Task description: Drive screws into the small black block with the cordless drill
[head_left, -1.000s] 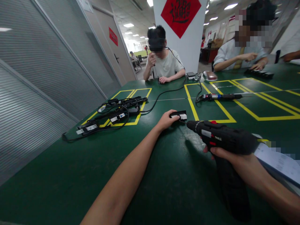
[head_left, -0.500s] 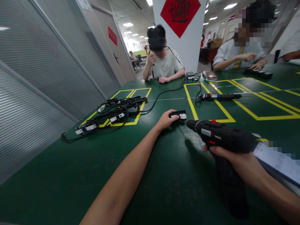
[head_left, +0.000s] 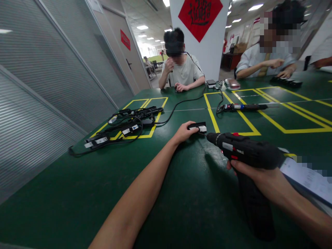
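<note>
- While everything else rests on or over it, green table [head_left: 192, 207]: yellow tape outlines [head_left: 212, 116], glossy in patches.
- Bundle of black cabled devices [head_left: 148, 122], left side of table, white labels attached.
- Cordless drill [head_left: 249, 150], over the near right of the table: probably heavy and rigid, best held by its pistol grip. Right hand [head_left: 259, 176] is closed around that grip. Matte black casing, red accents, pale side label; nose aimed left.
- Black block [head_left: 199, 125], on the table ahead of the drill: likely light, stiff, somewhat slick; best pinned at the end away from the bit. Left hand [head_left: 184, 132] grips its left end. Dark, oblong, white sticker on the near face.
- Drill bit [head_left: 203, 134]: thin, just beside the block; contact cannot be told.
</note>
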Tool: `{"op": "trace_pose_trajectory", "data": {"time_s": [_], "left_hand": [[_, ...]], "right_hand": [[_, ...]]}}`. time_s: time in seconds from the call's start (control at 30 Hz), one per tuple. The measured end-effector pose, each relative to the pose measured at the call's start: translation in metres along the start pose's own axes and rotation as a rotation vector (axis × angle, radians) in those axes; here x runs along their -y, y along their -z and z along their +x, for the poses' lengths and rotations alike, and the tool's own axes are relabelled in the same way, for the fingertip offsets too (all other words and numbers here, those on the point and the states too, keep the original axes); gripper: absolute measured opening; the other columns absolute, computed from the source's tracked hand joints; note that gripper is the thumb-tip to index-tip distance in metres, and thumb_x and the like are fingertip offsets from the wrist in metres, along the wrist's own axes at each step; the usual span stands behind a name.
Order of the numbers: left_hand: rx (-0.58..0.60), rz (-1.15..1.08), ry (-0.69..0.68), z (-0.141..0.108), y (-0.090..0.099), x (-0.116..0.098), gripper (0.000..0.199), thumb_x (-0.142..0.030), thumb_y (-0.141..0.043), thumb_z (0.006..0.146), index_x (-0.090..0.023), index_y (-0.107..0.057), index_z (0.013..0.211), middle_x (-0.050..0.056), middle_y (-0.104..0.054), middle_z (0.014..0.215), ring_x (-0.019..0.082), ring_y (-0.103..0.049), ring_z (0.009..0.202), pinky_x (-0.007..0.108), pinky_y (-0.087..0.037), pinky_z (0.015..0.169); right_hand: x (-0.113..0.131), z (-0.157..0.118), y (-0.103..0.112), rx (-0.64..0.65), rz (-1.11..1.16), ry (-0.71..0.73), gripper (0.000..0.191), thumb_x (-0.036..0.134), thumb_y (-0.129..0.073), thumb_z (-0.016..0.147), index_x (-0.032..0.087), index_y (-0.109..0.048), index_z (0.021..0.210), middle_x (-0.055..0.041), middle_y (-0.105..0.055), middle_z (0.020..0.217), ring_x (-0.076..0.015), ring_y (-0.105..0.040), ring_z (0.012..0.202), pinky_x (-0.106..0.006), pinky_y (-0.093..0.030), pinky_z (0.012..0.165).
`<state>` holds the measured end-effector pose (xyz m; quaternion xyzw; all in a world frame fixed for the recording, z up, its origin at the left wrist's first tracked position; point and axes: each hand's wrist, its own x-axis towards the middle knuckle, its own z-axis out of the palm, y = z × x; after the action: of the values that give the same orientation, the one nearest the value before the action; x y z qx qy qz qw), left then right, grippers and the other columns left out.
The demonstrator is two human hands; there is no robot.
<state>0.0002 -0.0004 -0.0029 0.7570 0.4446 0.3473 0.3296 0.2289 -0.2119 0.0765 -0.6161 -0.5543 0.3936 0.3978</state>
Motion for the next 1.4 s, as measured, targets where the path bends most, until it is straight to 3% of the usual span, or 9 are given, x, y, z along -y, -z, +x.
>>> {"op": "trace_pose_trajectory", "data": {"time_s": [0.33,0.53,0.77,1.4], "left_hand": [[0.011,0.001,0.015,-0.0014,0.0001,-0.0016,0.045,-0.041,-0.060,0.076,-0.015,-0.059,0.113,0.005,-0.066,0.103,0.017,-0.060,0.087,0.028,-0.048,0.078],[0.005,-0.020,-0.006,-0.0002,-0.0006,0.0014,0.045,-0.041,-0.061,0.075,-0.015,-0.060,0.113,0.005,-0.066,0.101,0.017,-0.061,0.086,0.028,-0.048,0.078],[0.004,-0.008,-0.029,0.0011,-0.0005,0.0043,0.044,-0.042,-0.061,0.075,-0.016,-0.061,0.111,0.005,-0.066,0.102,0.017,-0.061,0.088,0.029,-0.048,0.081],[0.007,0.001,0.009,-0.0015,0.0005,-0.0017,0.045,-0.040,-0.061,0.075,-0.015,-0.060,0.112,0.005,-0.066,0.103,0.017,-0.061,0.087,0.028,-0.048,0.079]], "right_hand": [[-0.0006,0.0011,0.0002,0.022,0.000,0.021,0.019,0.035,-0.067,0.075,0.023,-0.071,0.089,-0.0030,-0.072,0.085,-0.0212,-0.065,0.074,-0.034,-0.051,0.068],[0.0000,0.0003,0.0003,0.053,-0.018,0.021,0.012,0.033,-0.064,0.077,0.022,-0.070,0.077,-0.0023,-0.069,0.079,-0.0192,-0.062,0.070,-0.033,-0.050,0.068],[-0.0002,-0.0004,-0.0012,-0.002,0.024,-0.046,0.022,0.038,-0.070,0.070,0.022,-0.071,0.086,-0.0034,-0.071,0.085,-0.0223,-0.063,0.079,-0.037,-0.050,0.076],[-0.0020,-0.0003,-0.0003,0.006,0.018,-0.039,0.012,0.035,-0.069,0.073,0.024,-0.072,0.079,-0.0020,-0.072,0.079,-0.0223,-0.065,0.075,-0.034,-0.052,0.069]]}}
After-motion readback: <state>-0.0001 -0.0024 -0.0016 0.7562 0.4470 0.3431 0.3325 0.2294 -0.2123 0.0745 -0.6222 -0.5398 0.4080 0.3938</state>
